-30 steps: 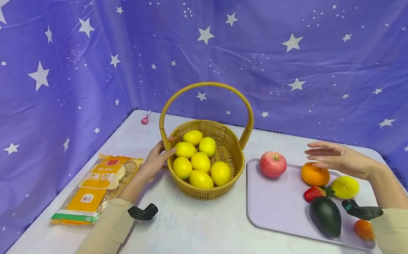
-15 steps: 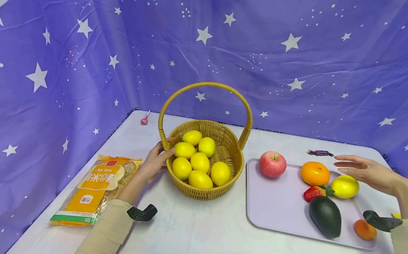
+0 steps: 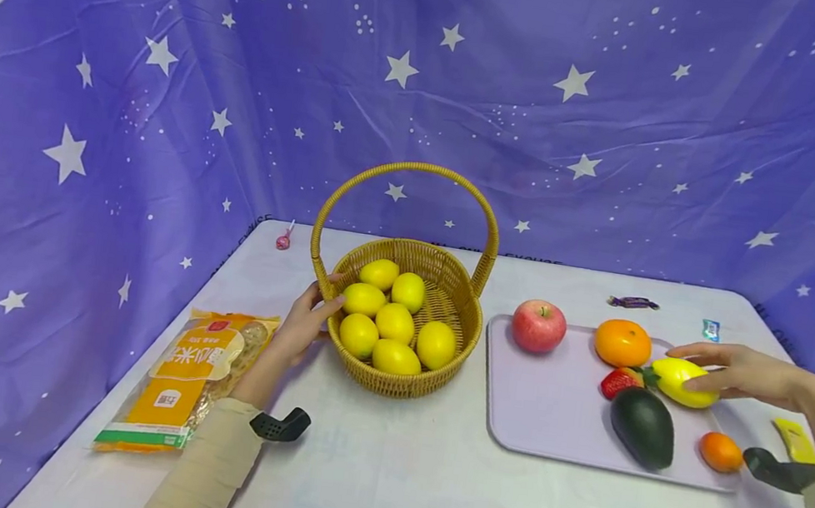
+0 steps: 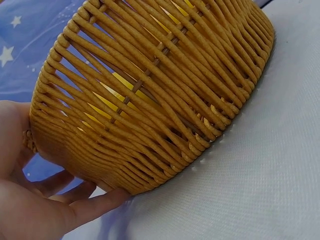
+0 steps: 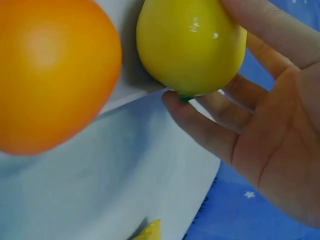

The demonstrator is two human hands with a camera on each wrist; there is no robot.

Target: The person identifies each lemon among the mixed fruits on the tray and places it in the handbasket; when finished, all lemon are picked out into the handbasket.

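A woven basket [image 3: 400,383] with an arched handle stands on the table and holds several yellow lemons [image 3: 396,357]. My left hand [image 3: 305,322] grips the basket's left side, thumb at the rim by the handle's foot. In the left wrist view, fingers of the left hand [image 4: 35,200] lie against the wicker wall [image 4: 165,100]. On the lilac tray [image 3: 547,421], my right hand [image 3: 756,376] has thumb and fingers around another lemon [image 3: 680,379]. The right wrist view shows this lemon [image 5: 190,45] with the thumb on one side and fingertips at its green-tipped end.
The tray also bears an apple [image 3: 538,327], a large orange fruit [image 3: 622,343], a strawberry [image 3: 620,384], an avocado [image 3: 642,428] and a small orange fruit [image 3: 720,451]. Left lies a food packet [image 3: 189,380]. Wrapped sweets [image 3: 633,302] and a lollipop [image 3: 284,240] lie around.
My right hand has moved right from above the large orange fruit and come down onto the tray's lemon, which has turned slightly. The left hand stays on the basket.
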